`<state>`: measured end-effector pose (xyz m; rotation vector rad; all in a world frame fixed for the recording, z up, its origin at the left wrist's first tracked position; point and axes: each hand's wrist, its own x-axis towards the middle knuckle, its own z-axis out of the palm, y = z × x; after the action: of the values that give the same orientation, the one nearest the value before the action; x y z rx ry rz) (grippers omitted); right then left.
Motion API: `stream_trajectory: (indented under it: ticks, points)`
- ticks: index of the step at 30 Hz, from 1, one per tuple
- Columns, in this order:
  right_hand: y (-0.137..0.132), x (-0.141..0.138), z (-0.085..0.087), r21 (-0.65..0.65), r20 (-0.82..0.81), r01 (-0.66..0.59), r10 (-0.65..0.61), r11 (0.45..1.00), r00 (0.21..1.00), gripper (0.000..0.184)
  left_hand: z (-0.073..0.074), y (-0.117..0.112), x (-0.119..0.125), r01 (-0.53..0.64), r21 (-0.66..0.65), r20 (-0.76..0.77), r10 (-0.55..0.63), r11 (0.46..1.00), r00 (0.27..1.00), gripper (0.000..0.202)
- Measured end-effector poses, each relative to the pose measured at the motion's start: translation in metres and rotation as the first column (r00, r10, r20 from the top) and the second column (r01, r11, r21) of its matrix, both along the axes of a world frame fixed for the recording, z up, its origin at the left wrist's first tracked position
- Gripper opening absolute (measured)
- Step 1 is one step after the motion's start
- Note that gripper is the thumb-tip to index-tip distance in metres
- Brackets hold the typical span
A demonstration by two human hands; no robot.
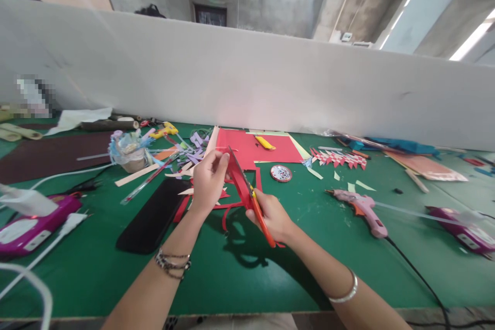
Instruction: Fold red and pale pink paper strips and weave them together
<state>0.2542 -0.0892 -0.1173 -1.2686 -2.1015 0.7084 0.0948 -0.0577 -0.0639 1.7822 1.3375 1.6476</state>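
A lane of green tabletop [315, 216] is running between the right hand [274, 216] and the pink glue gun [363, 208]; leftward, a flat black slab [149, 221] is blocking.

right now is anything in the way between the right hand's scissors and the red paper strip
Nothing visible is. The right hand holds the scissors, and their blades overlap the red paper strip in this view. The left hand holds the strip's upper end, close to the blade tips but not between.
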Motion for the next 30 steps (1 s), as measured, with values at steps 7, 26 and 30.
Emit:
stream_trajectory:
  ticks: [7, 26, 30]
  points:
    - [-0.0014, -0.0004, 0.0044, 0.015, 0.092, 0.064, -0.065, 0.998, 0.994, 0.027, -0.0007, 0.0012, -0.0008, 0.013, -0.009, 0.005, -0.013, 1.0, 1.0, 0.026]
    - [-0.0007, -0.0012, 0.0028, -0.041, -0.002, 0.059, -0.059, 0.997, 0.998, 0.026, -0.0074, 0.0054, -0.0017, 0.053, -0.041, 0.008, -0.053, 0.998, 0.999, 0.026]
    - [-0.0001, -0.0026, 0.0025, -0.048, -0.029, 0.061, -0.063, 0.997, 0.998, 0.029, -0.0055, 0.0054, -0.0013, 0.05, -0.066, 0.012, -0.049, 0.997, 0.999, 0.026]
